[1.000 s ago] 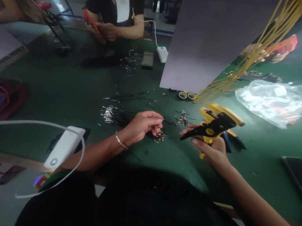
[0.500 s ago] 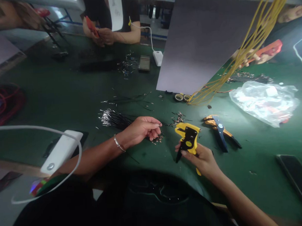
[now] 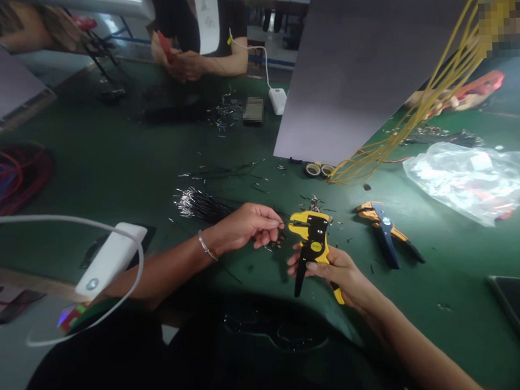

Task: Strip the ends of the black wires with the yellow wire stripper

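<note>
My right hand point(image 3: 332, 266) is wrapped round the handles of a yellow and black wire stripper point(image 3: 315, 233), its jaws pointing left. Close to those jaws, my left hand point(image 3: 261, 225) pinches a thin black wire between thumb and forefinger; most of the wire is hidden by the hand. Behind my left wrist lies a bundle of black wires point(image 3: 200, 203) with bright ends. Small scraps point(image 3: 314, 204) are scattered beyond the stripper, and more lie under my left fingers. An orange and dark blue wire stripper point(image 3: 384, 230) rests on the table to the right.
A clear plastic bag point(image 3: 466, 174) and a phone point(image 3: 517, 304) lie at the right. Yellow wires point(image 3: 420, 119) hang beside a grey panel point(image 3: 345, 70). Across the green table point(image 3: 125, 166) a co-worker's hands point(image 3: 187, 65) hold a red tool. A white power bank point(image 3: 110, 259) with cable is at left.
My right hand has brought the yellow stripper left, closer to my left hand, and its handles look wider apart. My left hand keeps its pinch. The whole view has shifted slightly.
</note>
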Demonstrator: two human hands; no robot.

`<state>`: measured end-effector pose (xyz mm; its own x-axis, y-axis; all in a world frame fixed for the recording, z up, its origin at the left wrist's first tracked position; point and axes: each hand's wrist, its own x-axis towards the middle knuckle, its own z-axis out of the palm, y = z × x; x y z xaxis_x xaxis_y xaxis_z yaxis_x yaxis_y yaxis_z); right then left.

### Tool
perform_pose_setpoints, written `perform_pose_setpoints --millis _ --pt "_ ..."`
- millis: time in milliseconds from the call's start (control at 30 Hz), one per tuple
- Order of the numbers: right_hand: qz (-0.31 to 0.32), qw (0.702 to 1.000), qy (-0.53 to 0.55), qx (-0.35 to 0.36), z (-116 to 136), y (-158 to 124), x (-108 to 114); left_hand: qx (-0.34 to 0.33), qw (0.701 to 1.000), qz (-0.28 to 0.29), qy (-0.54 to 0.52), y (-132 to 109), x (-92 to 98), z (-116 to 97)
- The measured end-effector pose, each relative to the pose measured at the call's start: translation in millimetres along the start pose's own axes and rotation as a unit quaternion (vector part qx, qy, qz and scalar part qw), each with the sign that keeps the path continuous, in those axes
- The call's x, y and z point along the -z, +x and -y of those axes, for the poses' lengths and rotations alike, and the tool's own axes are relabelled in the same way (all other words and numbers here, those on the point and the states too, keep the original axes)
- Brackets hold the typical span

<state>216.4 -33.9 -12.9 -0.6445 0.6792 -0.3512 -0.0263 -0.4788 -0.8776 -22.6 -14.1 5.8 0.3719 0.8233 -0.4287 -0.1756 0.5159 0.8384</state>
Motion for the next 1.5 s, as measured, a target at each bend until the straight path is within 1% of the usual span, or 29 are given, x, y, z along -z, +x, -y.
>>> perform_pose_setpoints --millis 67,200,300,367,500,600,700,800,900,967,1033,1167,1400,1500 --pt "0.012 1.000 0.005 -0.004 0 1 0 -0.002 1.000 0.001 0.010 0 0.4 0" --pt "0.016 1.000 0.022 -0.005 -1 4 -4 -0.010 0.999 -0.007 0.032 -1 0.2 1" --pt "0.012 0.999 0.036 0.016 -1 6 -5 -0.005 0.998 -0.016 0.066 -2 0.6 1" --pt "-0.001 0.998 0.040 0.043 0 9 -5 0.000 0.997 -0.005 0.077 -2 1.3 0" --pt "-0.054 0.994 0.042 0.086 1 12 -1 0.007 0.995 0.003 0.101 -3 -0.3 0" --pt "-0.083 0.990 0.029 0.111 3 13 -1 0.045 0.992 0.036 0.110 -6 -6.5 3" --pt "-0.082 0.987 -0.030 0.133 4 14 -2 0.079 0.987 0.068 0.122 -8 -13.2 8" --pt "-0.080 0.974 -0.151 0.151 4 17 -5 0.082 0.985 0.075 0.132 -8 -16.2 12" --pt "-0.124 0.935 -0.285 0.173 2 22 -10 0.081 0.984 0.067 0.141 -8 -15.5 14" --pt "-0.146 0.910 -0.338 0.190 0 24 -13 0.083 0.984 0.057 0.144 -7 -14.8 15" --pt "-0.142 0.901 -0.358 0.198 -2 25 -15 0.088 0.984 0.053 0.147 -7 -14.7 15" --pt "-0.129 0.901 -0.368 0.190 -2 23 -16 0.096 0.977 0.052 0.183 -6 -16.9 14" --pt "-0.138 0.895 -0.366 0.215 -2 19 -20 0.111 0.971 0.056 0.202 -5 -18.6 14" --pt "-0.151 0.893 -0.368 0.210 -3 21 -20 0.114 0.973 0.055 0.195 -4 -18.3 15"
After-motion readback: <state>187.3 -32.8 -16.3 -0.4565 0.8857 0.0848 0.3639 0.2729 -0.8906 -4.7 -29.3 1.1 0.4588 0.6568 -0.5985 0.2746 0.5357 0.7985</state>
